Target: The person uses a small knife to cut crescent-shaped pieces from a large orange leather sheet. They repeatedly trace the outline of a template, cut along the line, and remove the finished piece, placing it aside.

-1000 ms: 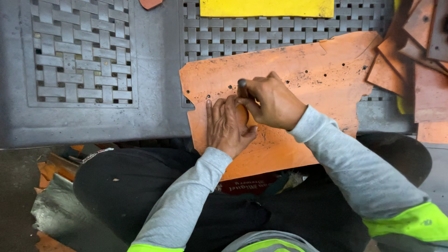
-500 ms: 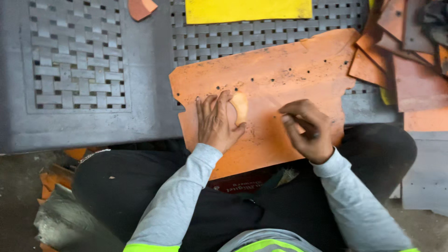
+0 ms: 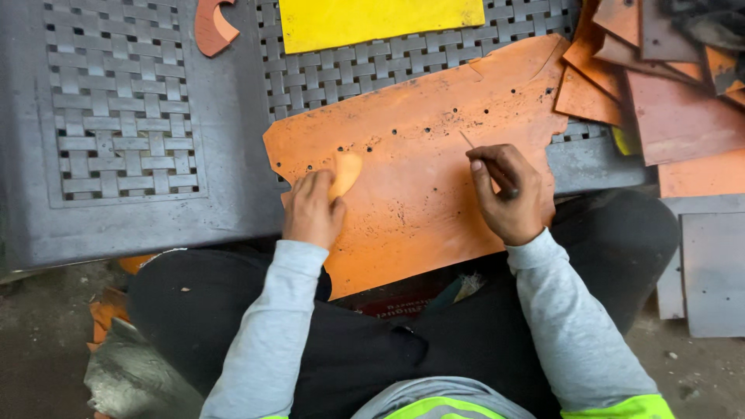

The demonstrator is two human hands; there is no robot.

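Sitting close against the dark grey woven-pattern surface point(image 3: 116, 116), the person works with both arms out over a large orange sheet point(image 3: 419, 194). At far left the surface shows a wide bare stretch of lattice, with only a small curved orange offcut point(image 3: 211, 27) lying near its top edge, well apart from the hands. Next comes the sheet's ragged left edge, which juts out just beside the left hand point(image 3: 312, 209). That hand lies flat, fingers together, its grip pressing a small pale tan template piece point(image 3: 346, 172) down onto the sheet near a row of punched holes. Between the two hands the sheet is open and unobstructed, its near edge hanging over the surface toward the person's lap. Above it, a yellow sheet point(image 3: 380, 22) lies at the top edge of the view, near the orange one's far edge; I cannot tell whether they touch. The right hand point(image 3: 508, 190) rests on the sheet further along, its grip pinched around a thin pointed tool point(image 3: 469, 142) whose tip angles up and left, touching the sheet. Beyond that hand the sheet's right edge is torn and uneven, and a crowded stack of orange and rust-brown scraps point(image 3: 660, 101) crowds in, overlapping its upper right corner.
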